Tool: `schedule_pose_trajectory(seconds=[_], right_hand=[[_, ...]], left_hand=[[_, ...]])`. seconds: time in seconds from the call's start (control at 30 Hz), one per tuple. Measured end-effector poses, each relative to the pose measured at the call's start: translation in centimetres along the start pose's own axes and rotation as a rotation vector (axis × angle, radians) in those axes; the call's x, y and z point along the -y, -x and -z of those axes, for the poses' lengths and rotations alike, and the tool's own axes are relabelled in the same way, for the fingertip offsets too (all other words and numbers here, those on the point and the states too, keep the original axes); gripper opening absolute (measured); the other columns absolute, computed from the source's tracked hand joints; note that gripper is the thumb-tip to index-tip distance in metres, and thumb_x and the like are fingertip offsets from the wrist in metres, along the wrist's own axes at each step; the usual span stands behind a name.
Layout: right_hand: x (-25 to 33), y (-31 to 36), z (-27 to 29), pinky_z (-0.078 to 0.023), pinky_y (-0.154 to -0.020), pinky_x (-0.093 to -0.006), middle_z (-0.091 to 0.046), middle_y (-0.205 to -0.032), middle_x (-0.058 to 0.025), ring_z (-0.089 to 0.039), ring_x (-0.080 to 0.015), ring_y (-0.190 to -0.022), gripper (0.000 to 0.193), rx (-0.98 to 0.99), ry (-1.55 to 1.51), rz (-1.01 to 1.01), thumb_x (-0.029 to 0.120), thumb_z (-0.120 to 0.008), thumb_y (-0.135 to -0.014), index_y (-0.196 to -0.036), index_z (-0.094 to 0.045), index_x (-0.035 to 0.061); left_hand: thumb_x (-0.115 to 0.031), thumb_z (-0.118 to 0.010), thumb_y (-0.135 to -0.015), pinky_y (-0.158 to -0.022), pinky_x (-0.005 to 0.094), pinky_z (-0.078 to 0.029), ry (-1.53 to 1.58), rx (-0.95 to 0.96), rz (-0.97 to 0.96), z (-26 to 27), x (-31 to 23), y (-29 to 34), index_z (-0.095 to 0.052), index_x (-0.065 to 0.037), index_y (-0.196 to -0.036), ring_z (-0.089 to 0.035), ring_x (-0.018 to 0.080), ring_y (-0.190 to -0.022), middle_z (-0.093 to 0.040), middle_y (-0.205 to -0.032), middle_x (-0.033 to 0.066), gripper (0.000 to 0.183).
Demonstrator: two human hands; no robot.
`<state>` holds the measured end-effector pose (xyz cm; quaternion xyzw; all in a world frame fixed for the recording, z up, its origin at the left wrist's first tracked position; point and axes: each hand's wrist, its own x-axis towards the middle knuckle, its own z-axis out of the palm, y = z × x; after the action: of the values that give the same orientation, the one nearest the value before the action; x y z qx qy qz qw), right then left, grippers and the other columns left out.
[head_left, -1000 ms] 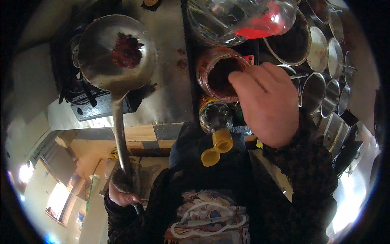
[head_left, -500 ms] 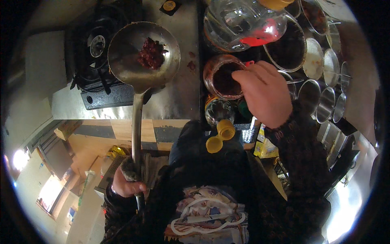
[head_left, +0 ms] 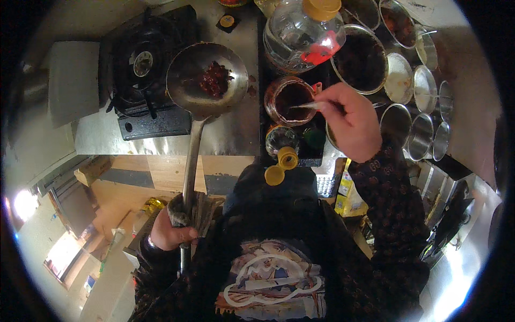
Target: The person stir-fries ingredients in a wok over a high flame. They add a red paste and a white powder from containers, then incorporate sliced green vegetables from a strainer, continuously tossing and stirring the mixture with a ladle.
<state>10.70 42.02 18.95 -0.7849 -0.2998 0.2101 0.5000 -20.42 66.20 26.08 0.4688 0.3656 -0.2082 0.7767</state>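
Observation:
My left hand (head_left: pixel 170 232) is closed on the long metal handle of a wok (head_left: pixel 189 86), with a grey rag (head_left: pixel 177 210) between palm and handle. Inside the wok lies a clump of dark red, glossy paste (head_left: pixel 215 79). To its right, a wide-mouthed glass jar (head_left: pixel 270 105) holds something dark. My right hand (head_left: pixel 353 124) pinches the handle of a thin spoon (head_left: pixel 307 105) over the jar's mouth; the spoon's tip reaches inside, where the dark contents partly hide it. Just below the jar stands a clear bottle (head_left: pixel 280 140) with its yellow flip cap up.
A black gas stove (head_left: pixel 147 126) stands left of the wok on the metal counter (head_left: pixel 230 137). A large clear jug (head_left: pixel 292 35) with a yellow cap is beyond the jar. Several metal pots (head_left: pixel 396 122) and a bowl of white powder (head_left: pixel 398 78) crowd the right side.
My right hand has turned and drawn back slightly from the jar's mouth, so the spoon now shows. The wok appears a little farther right, and its paste looks looser and more spread.

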Motion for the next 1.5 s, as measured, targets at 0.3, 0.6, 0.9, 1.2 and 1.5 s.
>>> schedule_pose_trajectory(seconds=[0.3,0.6,0.9,1.2,1.5], right_hand=[[-2.0,3.8,3.7,-0.045,-0.073,-0.0221,-0.061,-0.085,-0.0002,-0.055,-0.0069,-0.078,0.01,-0.253,-0.243,-0.212,0.006,-0.062,-0.095,-0.104,-0.063,0.0018],[4.2,5.7,3.6,-0.047,-0.073,-0.0234,-0.062,-0.09,-0.0021,-0.057,-0.0082,-0.081,0.013,-0.396,-0.167,-0.031,0.001,-0.06,-0.095,-0.108,-0.062,0.002],[3.9,6.3,0.8,-0.056,-0.071,-0.0377,-0.07,-0.094,-0.0123,-0.068,-0.0313,-0.081,0.031,-0.345,0.479,0.491,-0.008,-0.07,-0.076,-0.105,-0.069,0.0037],[4.3,7.2,1.2,-0.055,-0.076,-0.0385,-0.071,-0.095,-0.0157,-0.069,-0.0323,-0.084,0.019,-0.37,0.557,0.54,-0.004,-0.068,-0.084,-0.102,-0.068,0.0012],[4.9,8.7,1.8,-0.055,-0.071,-0.0385,-0.07,-0.091,-0.0145,-0.068,-0.0326,-0.08,0.02,-0.466,0.413,0.357,-0.006,-0.068,-0.082,-0.1,-0.068,0.0021]], left_hand=[[-0.02,-0.084,-0.069,-0.051,0.0268,-0.05,-0.015,-0.04,0.032,-0.9,-0.5,0.7,-0.046,0.004,-0.13,-0.06,0.0152,-0.06,-0.063,-0.086,0.0092,0.076],[-0.019,-0.078,-0.081,-0.061,0.0264,-0.051,-0.07,0.085,0.064,-1.3,-1.1,1.3,-0.05,-0.001,-0.125,-0.061,0.0147,-0.066,-0.064,-0.089,0.008,0.055],[-0.028,-0.083,-0.076,-0.053,0.0249,-0.05,0.093,0.22,0.081,-1.6,-0.3,3.1,-0.049,0.002,-0.127,-0.061,0.0156,-0.062,-0.063,-0.091,0.0113,0.068],[-0.025,-0.077,-0.083,-0.054,0.0251,-0.05,0.061,0.24,-0.044,-1.1,0.1,4.5,-0.051,0.004,-0.121,-0.06,0.015,-0.063,-0.063,-0.09,0.0109,0.055],[-0.019,-0.073,-0.086,-0.053,0.0254,-0.049,0.117,0.206,-0.082,0.0,0.9,5.6,-0.053,0.004,-0.118,-0.059,0.0146,-0.06,-0.062,-0.086,0.0097,0.044]])
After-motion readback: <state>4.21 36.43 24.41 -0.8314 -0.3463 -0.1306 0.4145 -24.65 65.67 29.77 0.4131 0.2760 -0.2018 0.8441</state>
